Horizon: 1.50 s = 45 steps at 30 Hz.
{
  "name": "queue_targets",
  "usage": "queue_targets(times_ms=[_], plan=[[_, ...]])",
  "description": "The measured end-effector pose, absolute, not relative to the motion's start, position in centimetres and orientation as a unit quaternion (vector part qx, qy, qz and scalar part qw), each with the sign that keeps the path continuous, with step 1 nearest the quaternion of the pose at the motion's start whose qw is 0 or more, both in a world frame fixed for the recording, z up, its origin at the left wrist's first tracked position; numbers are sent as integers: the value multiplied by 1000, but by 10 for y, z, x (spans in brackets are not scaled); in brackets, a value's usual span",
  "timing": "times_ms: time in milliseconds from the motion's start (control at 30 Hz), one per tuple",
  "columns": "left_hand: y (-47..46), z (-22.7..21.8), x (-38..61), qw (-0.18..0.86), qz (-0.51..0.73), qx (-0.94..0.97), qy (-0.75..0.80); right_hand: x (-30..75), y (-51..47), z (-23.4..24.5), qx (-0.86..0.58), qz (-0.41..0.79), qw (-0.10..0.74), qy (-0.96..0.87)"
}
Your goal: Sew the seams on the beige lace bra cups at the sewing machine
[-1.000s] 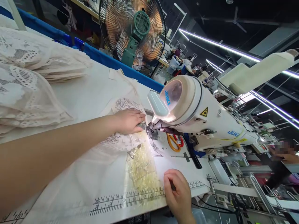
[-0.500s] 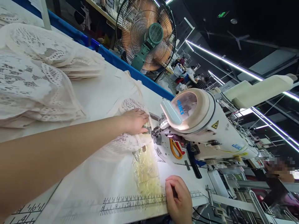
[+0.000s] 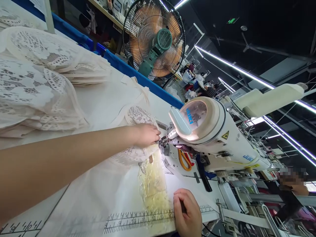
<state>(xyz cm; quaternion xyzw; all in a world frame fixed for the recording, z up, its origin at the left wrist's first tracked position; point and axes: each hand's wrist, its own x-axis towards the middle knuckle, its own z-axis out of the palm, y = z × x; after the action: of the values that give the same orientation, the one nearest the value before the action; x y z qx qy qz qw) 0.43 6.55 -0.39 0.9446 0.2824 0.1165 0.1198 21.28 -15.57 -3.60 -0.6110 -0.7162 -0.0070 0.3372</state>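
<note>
My left hand (image 3: 145,134) reaches across the table and presses a piece of cream lace fabric (image 3: 134,115) down right beside the needle of a white sewing machine (image 3: 212,131); its fingers are bunched together on the cloth. My right hand (image 3: 187,212) rests curled at the table's front edge beside the printed ruler strip (image 3: 138,219), closed on something thin and dark that I cannot make out. A worn yellowish taped patch (image 3: 153,184) lies between the two hands.
Stacks of cream lace pieces (image 3: 37,85) lie at the left. A standing fan (image 3: 154,39) is behind the blue table edge (image 3: 138,75). Orange-handled scissors (image 3: 184,159) lie under the machine arm. Other people work at benches in the background and at the far right.
The view has shifted slightly. My left hand has slid a little toward the needle with the lace; my right hand has stayed at the front edge.
</note>
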Motion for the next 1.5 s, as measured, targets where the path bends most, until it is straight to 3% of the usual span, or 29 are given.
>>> queue_targets(times_ms=[200,533,933,1167,1267,1500], plan=[[69,-2,1,85,52,962,253,218,-156,-43,-615,-1,339,-712],[75,-4,-5,108,63,953,276,214,-155,-45,-629,-9,364,-687],[62,39,-19,169,-58,924,339,214,-156,-27,-604,36,348,-716],[72,70,-28,363,52,878,309,137,-135,-6,-470,129,307,-817],[67,76,-27,343,71,863,364,113,-115,-3,-506,129,279,-806],[30,38,-13,170,68,875,448,142,-108,2,-580,166,368,-707]])
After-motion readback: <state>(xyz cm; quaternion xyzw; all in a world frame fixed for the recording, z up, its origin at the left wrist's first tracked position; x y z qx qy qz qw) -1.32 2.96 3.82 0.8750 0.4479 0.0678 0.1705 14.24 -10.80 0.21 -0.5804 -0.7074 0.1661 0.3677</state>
